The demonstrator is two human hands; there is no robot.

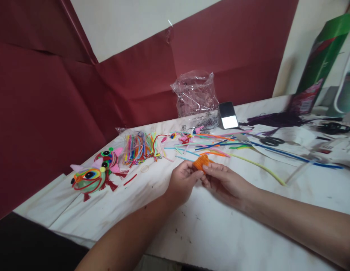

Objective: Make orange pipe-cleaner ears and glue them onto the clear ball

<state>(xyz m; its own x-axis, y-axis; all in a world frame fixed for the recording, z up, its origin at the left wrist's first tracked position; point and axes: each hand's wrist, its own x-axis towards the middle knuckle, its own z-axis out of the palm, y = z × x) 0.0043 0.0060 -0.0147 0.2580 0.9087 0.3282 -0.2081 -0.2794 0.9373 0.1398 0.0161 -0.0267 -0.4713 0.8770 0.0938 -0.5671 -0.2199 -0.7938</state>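
Grip: left hand (182,184) and right hand (225,182) meet over the table, thumbs and fingertips of both pinched closed on one small orange piece (201,162). Piece is ridged and compact, held up at the fingertips, most of its lower part hidden by the fingers.

Nearest: bare pale tabletop (214,237), a few dark specks on it below the hands.

Just beyond, to the left: short red strip (130,179), thin ring (144,169). Further left, two colorful figures with big eyes and red tassels, a front figure (88,178) and a rear figure (111,160), close together. Both look complete, or nearly.

Beyond the hands: loose fuzzy strips, among them a yellow-green strip (259,164) and a blue strip (293,152); thick strip bundle (141,148) to their left. Scissors (272,140) lie on the right, untouched.

Progress, my judgement: orange piece already worked into ridges, joined to nothing that shows; whether its shaping is finished, cannot tell. Plenty of strips remain unused.

Farther: phone (228,115), screen partly lit; dark purple fringe (276,119); clear plastic bag (196,96); tall green box (321,64). Maroon sheet (135,82) covers the wall behind.
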